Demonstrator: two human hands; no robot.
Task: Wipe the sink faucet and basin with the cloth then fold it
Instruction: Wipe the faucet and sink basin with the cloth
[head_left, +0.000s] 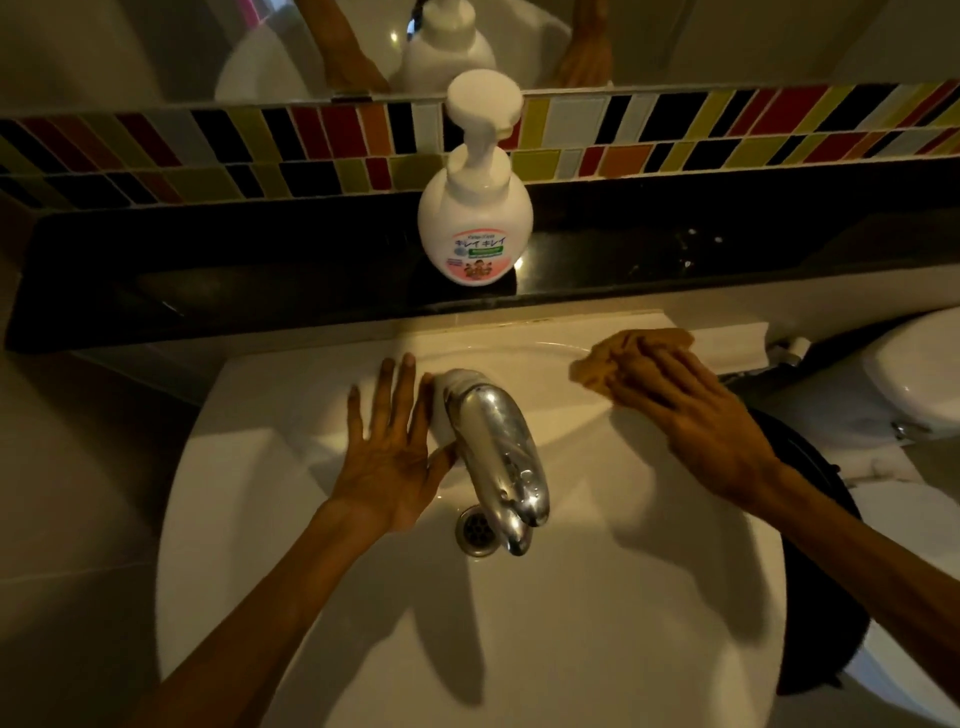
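Cloth on sink rim, right of faucet, pressed under flat right hand. Left hand spread flat on rim, just left of faucet, thumb touching it.

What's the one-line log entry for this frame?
stage: wiping sink rim | right hand: pressing cloth flat | left hand: open beside faucet | fold: not done

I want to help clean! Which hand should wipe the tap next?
The right hand, probably. It already presses the tan cloth flat on the sink rim, right of the chrome faucet. The left hand lies open and empty beside the faucet.
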